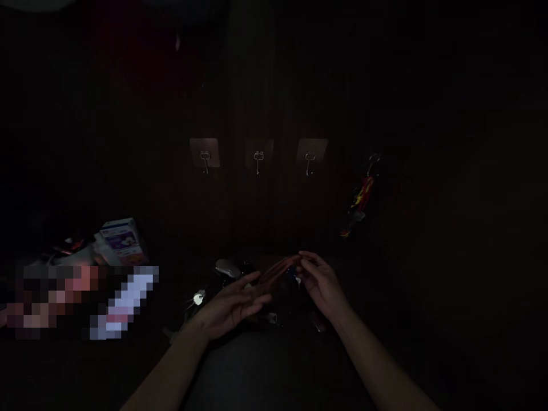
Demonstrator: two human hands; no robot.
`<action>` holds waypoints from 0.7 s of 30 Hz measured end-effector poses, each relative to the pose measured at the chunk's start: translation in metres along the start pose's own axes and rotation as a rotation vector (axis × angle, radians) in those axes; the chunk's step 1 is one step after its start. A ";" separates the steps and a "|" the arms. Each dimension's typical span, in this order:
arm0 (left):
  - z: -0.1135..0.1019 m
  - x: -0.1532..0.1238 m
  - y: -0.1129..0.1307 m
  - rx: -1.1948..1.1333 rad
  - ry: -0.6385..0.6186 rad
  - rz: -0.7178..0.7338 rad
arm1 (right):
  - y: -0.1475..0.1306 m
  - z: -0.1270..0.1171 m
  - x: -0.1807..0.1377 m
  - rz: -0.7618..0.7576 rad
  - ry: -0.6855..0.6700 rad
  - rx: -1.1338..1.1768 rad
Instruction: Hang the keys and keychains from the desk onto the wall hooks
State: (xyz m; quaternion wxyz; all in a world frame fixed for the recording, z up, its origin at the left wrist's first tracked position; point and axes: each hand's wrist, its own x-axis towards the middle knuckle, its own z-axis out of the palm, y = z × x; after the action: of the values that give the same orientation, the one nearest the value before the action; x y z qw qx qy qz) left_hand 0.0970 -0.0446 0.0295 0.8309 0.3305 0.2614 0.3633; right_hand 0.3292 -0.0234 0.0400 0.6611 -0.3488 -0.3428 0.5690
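While the room is dark, hooks (258,161) on the wall (257,85), key (198,298) on the table (265,365), box (122,237) nearby, left hand (233,305) open, right hand (321,283) pinching a red strap (278,268).

you see the strap (278,269) in dull red, with a small blue glint beside it. to your left, the key (198,298) reads silver-white, and the box (122,235) is white with a purple printed panel. the keychain (363,197) mixes red and yellow. the hook plates (204,152) look pale tan and carry grey metal hooks. the table (265,371) and wall (428,114) are near black.
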 end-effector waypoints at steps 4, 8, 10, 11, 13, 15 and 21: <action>-0.002 0.001 -0.002 0.044 -0.014 0.032 | -0.003 -0.002 0.000 0.001 -0.029 -0.010; -0.002 0.005 -0.004 0.105 0.004 0.070 | -0.007 -0.005 -0.001 -0.027 -0.052 -0.012; -0.001 0.006 -0.004 0.126 0.011 0.093 | -0.011 -0.004 -0.002 -0.046 -0.045 -0.028; 0.000 0.007 -0.005 0.134 0.014 0.107 | -0.013 -0.004 -0.003 -0.055 -0.039 -0.045; 0.000 0.007 -0.005 0.148 0.024 0.132 | -0.018 -0.002 -0.005 -0.071 -0.034 -0.089; 0.001 0.007 -0.005 0.168 0.046 0.141 | -0.023 -0.001 -0.007 -0.095 -0.041 -0.137; -0.002 0.008 -0.003 0.219 0.162 0.125 | -0.048 0.002 -0.010 -0.216 -0.066 -0.414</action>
State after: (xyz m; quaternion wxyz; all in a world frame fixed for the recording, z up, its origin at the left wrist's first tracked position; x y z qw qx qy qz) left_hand 0.1019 -0.0392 0.0248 0.7417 0.4047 0.3445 0.4091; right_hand 0.3505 -0.0380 0.0815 0.6210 -0.4194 -0.5090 0.4235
